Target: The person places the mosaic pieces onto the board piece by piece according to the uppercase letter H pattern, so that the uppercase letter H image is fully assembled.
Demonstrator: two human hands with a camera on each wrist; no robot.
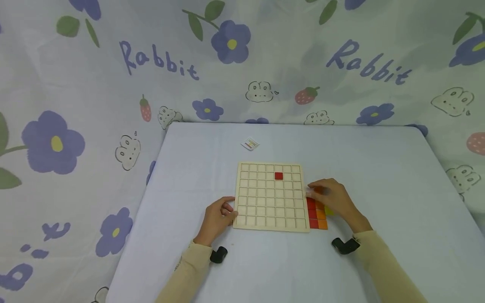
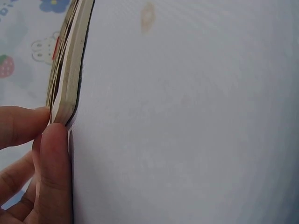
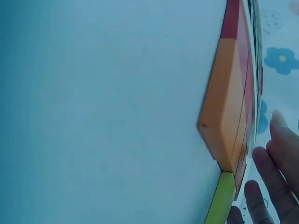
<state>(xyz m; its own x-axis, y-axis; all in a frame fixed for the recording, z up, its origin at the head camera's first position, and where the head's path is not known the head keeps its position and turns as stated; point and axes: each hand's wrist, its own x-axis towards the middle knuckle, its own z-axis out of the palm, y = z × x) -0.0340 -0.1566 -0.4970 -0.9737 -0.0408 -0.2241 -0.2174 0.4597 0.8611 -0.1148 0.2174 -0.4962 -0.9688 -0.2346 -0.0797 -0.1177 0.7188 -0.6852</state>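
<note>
A pale wooden grid board (image 1: 268, 230) lies flat on the white table, with one red square tile (image 1: 278, 176) in its upper right part. At the board's left edge, my left hand (image 1: 216, 221) touches the side with thumb and index finger spread apart. The left wrist view shows the thumb (image 2: 55, 158) against the board's corner. My right hand (image 1: 335, 200) is at the right edge, above a block of red tiles (image 1: 312, 213) and orange tiles (image 1: 321, 214). Beside them is a yellow-green tile (image 3: 221, 200), partly hidden. No tile shows between the right fingers (image 3: 266, 168).
A small printed card (image 1: 250, 144) lies beyond the board, towards the back of the table (image 1: 197, 155). Behind the table hangs a cloth curtain (image 1: 151, 25) with flowers, rabbits and strawberries. Black wrist cameras sit on both sleeves.
</note>
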